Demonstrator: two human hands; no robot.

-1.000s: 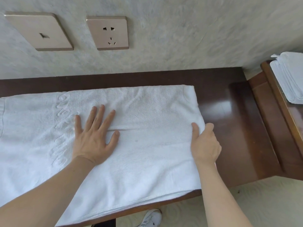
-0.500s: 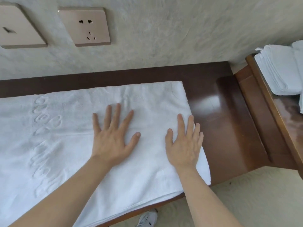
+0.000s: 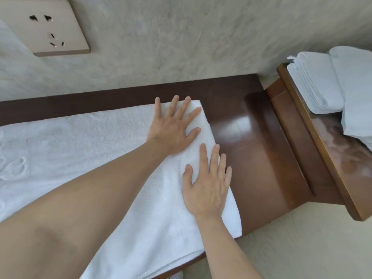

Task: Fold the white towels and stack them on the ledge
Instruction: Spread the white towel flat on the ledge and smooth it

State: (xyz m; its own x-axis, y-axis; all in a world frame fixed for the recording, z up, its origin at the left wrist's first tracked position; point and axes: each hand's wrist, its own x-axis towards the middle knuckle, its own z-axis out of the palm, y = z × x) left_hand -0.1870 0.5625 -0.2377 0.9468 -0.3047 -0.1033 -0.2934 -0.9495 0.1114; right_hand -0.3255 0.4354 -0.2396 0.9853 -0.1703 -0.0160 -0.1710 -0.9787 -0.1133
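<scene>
Head view, looking down at a white towel (image 3: 84, 150) spread flat along a dark wooden surface (image 3: 259, 150) that runs beside a pale textured wall (image 3: 181, 41). The towel's right end stops short of the surface's right end, leaving bare polished wood there; its near edge hangs slightly over the front rim. The left hand (image 3: 173, 129) lies palm-down on the far right corner of the towel, fingers spread and extended, grasping nothing. The right hand (image 3: 207, 188) lies palm-down just nearer the viewer on the same right edge, fingers straight and close together, the outermost fingertips reaching the towel's border; it too is released and merely pressing the cloth. The two hands are close together but not touching. To the right, on a lighter brown ledge (image 3: 322, 150) set higher than the surface, a stack of folded white towels (image 3: 316, 85) rests against the wall, with another white bundle (image 3: 356, 93) touching its right side. A beige socket plate (image 3: 46, 29) is mounted on the wall at upper left.
</scene>
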